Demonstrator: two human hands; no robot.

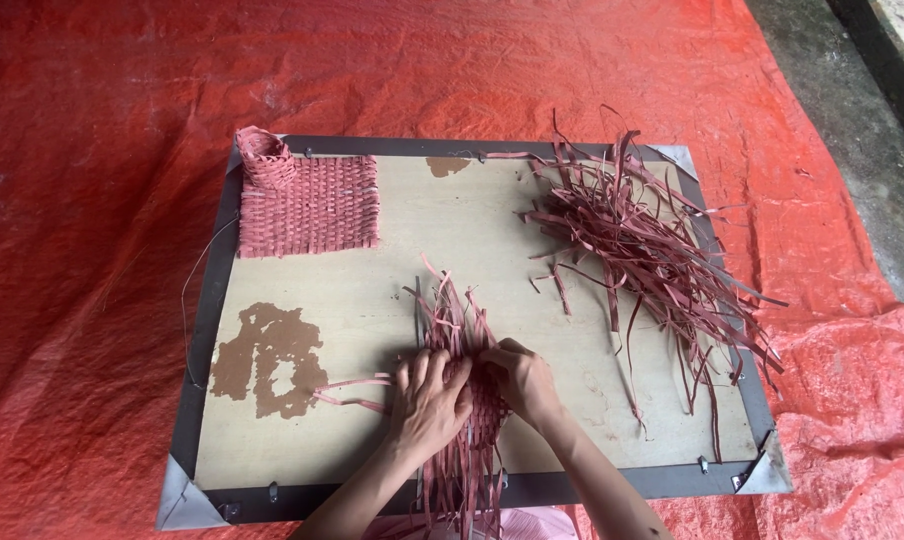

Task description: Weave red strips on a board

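Observation:
A partly woven patch of dark pink strips lies on a wooden board, with loose ends fanning out above and toward me. My left hand rests flat on the weave, fingers spread, pressing it down. My right hand sits just right of it, fingers curled and pinching a strip at the weave's edge. A finished woven mat of the same pink strips lies at the board's far left corner, with a small woven cup shape at its corner.
A loose heap of pink strips covers the board's right side. The board has a dark frame with metal corner pieces and brown peeled patches. A red tarp spreads under it; grey concrete shows at the far right.

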